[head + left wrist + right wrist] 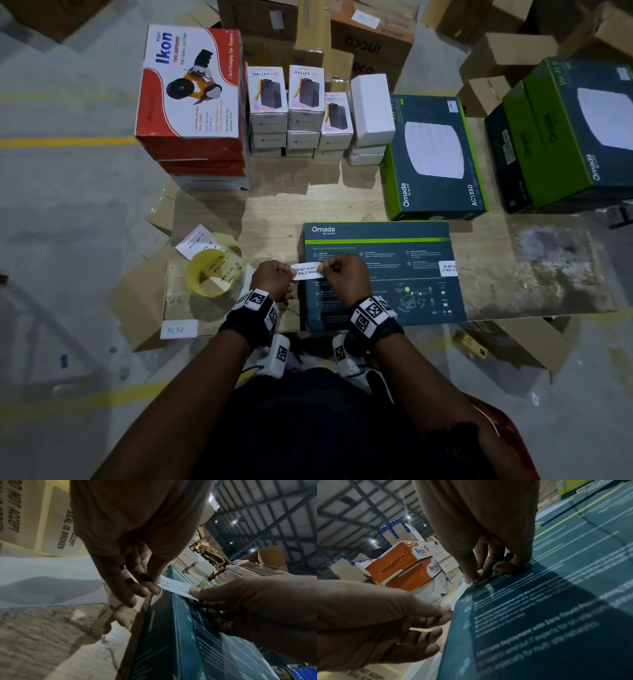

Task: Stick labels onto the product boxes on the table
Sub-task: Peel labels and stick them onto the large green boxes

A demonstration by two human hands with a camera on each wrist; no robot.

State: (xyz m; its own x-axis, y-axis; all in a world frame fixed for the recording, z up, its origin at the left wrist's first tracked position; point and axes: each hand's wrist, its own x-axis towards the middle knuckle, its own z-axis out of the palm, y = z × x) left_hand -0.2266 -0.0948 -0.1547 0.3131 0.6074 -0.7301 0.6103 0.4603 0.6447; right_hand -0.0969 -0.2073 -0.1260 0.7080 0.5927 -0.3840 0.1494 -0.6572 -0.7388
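Note:
A dark teal Omada box (383, 274) lies flat at the table's front edge, with a white seal label (448, 268) stuck on its right edge. Both hands hold a white "DO NOT ACCEPT IF SEAL IS BROKEN" label (306, 270) stretched over the box's left edge. My left hand (274, 278) pinches the label's left end. My right hand (342, 274) pinches its right end above the box top. In the left wrist view the label (176, 588) spans between the fingertips (155, 588) of both hands. The right wrist view shows the label (460, 593) edge-on at the box corner (539, 615).
A yellow roll of label backing (212, 270) sits left of the hands on the wooden table (531, 267). Red Ikon boxes (191, 99), small Halley boxes (286, 106) and more Omada boxes (435, 157) stand along the back. Cardboard cartons surround the table.

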